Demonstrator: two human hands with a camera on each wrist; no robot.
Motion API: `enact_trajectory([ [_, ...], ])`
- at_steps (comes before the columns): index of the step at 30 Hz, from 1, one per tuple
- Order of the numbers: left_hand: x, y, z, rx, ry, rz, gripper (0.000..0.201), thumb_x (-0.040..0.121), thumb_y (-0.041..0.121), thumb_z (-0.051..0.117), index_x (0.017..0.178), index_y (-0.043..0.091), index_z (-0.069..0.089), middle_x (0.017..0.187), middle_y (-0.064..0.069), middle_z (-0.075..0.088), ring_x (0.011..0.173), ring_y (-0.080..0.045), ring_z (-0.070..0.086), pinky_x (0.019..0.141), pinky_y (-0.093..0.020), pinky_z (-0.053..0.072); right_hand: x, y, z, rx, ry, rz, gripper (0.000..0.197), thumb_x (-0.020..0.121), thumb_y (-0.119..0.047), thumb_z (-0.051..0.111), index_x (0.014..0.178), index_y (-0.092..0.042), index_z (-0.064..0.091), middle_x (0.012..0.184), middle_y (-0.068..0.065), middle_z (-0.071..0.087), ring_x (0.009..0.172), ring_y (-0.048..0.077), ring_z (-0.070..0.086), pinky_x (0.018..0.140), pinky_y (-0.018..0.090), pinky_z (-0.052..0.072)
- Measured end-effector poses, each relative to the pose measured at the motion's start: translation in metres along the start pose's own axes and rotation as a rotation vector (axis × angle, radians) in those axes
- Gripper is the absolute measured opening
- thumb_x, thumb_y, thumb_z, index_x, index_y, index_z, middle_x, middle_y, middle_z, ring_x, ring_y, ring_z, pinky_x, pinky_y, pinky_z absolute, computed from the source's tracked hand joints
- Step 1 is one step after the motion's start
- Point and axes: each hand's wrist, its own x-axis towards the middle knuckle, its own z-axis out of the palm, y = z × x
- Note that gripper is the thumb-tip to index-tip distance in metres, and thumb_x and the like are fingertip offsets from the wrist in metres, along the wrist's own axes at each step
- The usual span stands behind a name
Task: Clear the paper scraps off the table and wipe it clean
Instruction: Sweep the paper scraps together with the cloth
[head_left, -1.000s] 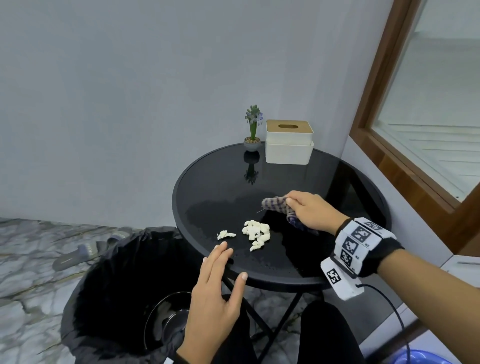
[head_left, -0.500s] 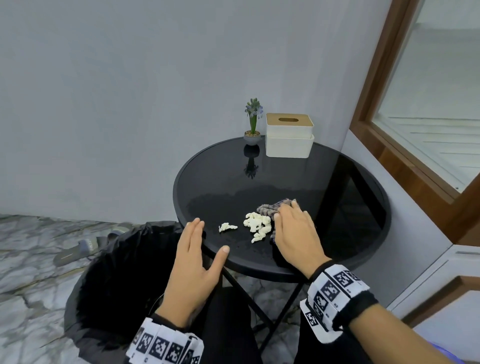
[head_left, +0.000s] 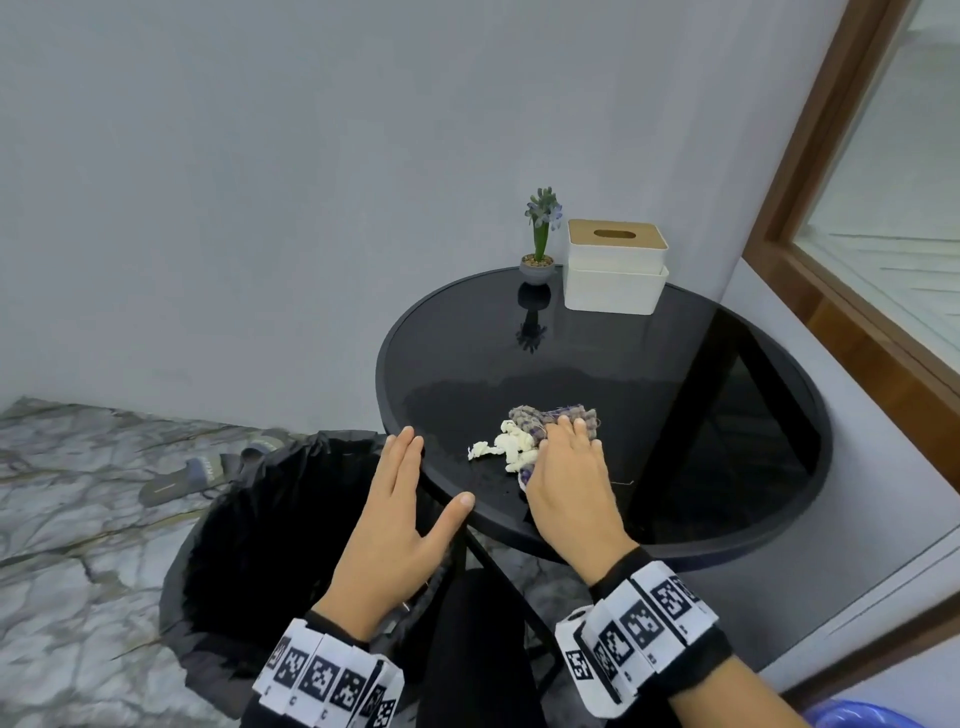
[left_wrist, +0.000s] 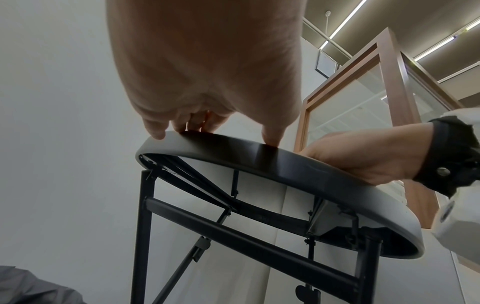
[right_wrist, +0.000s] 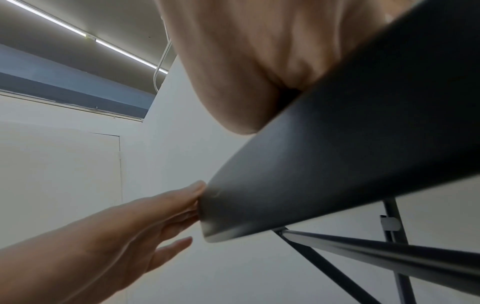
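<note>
White paper scraps (head_left: 506, 448) lie bunched on the round black table (head_left: 675, 395), near its front left edge. A crumpled purple-grey cloth (head_left: 553, 417) sits right behind them. My right hand (head_left: 569, 467) lies flat on the cloth and presses it against the scraps. My left hand (head_left: 410, 499) is held open with straight fingers against the table rim (left_wrist: 259, 152), thumb spread, above the black-bagged bin (head_left: 270, 519). The wrist views show both hands from below the rim; the scraps and cloth are hidden there.
A small potted plant (head_left: 539, 244) and a white tissue box (head_left: 615, 265) stand at the table's far edge. Sandals (head_left: 208, 467) lie on the marble floor beyond the bin. A wood-framed window (head_left: 841, 291) is to the right.
My right hand went from gripping the cloth to lying flat on it and swept it left, gathering the stray scrap into the pile. My left hand moved up to the table rim.
</note>
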Motion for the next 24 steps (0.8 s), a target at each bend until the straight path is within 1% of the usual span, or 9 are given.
enact_trajectory([
  [3,0.001,-0.004,-0.001,0.001,0.009,0.010,0.086,0.089,0.065,0.048,0.156,0.022,0.016,0.163,0.018,0.002,0.146,0.007,-0.008,0.115,-0.016,0.003,0.003,-0.017,0.005,0.024,-0.004,-0.001,0.045,0.095,-0.012,0.038,0.138,-0.003,0.035,0.157,0.016,0.024,0.149,0.027,0.011,0.121,0.041,0.010],
  [8,0.008,-0.010,-0.006,-0.010,0.014,-0.007,0.085,0.088,0.067,0.047,0.155,0.024,0.018,0.163,0.019,0.003,0.147,0.005,-0.001,0.116,-0.020,0.009,0.013,-0.041,0.015,0.037,-0.039,-0.009,0.047,0.094,-0.014,0.043,0.138,-0.002,0.034,0.158,0.018,0.021,0.149,0.028,0.007,0.121,0.042,0.008],
  [12,0.012,-0.023,-0.013,-0.002,0.018,-0.014,0.085,0.087,0.069,0.044,0.155,0.025,0.020,0.163,0.016,0.008,0.148,0.002,0.006,0.119,-0.026,0.015,0.021,-0.059,0.022,0.034,-0.062,-0.018,0.048,0.094,-0.014,0.043,0.138,-0.001,0.034,0.157,0.018,0.023,0.149,0.030,0.008,0.121,0.043,0.008],
  [14,0.013,-0.031,-0.017,0.003,0.031,-0.001,0.082,0.088,0.068,0.045,0.154,0.025,0.023,0.162,0.014,0.014,0.148,0.002,0.009,0.120,-0.027,0.017,0.025,-0.067,0.027,0.038,-0.066,-0.027,0.048,0.093,-0.015,0.045,0.138,-0.001,0.034,0.156,0.018,0.025,0.149,0.030,0.009,0.121,0.043,0.009],
  [16,0.013,-0.039,-0.022,0.011,0.045,-0.009,0.079,0.089,0.065,0.047,0.153,0.024,0.025,0.161,0.012,0.020,0.147,0.000,0.013,0.118,-0.026,0.017,0.029,-0.074,0.032,0.042,-0.056,-0.040,0.046,0.093,-0.015,0.046,0.135,-0.001,0.038,0.154,0.018,0.030,0.147,0.030,0.014,0.120,0.043,0.012],
  [20,0.014,-0.059,-0.034,0.061,0.033,-0.078,0.080,0.088,0.066,0.045,0.152,0.021,0.029,0.159,0.005,0.028,0.147,-0.009,0.020,0.119,-0.030,0.020,0.036,-0.090,0.044,0.033,-0.057,-0.067,0.048,0.093,-0.015,0.049,0.137,-0.001,0.036,0.152,0.018,0.031,0.146,0.030,0.017,0.119,0.043,0.014],
  [24,0.015,-0.082,-0.048,0.081,0.041,-0.136,0.077,0.090,0.063,0.048,0.151,0.019,0.032,0.157,0.003,0.032,0.146,-0.010,0.023,0.115,-0.026,0.019,0.045,-0.108,0.058,0.048,-0.028,-0.091,0.043,0.092,-0.011,0.047,0.133,-0.001,0.040,0.146,0.017,0.039,0.142,0.030,0.025,0.117,0.043,0.021],
])
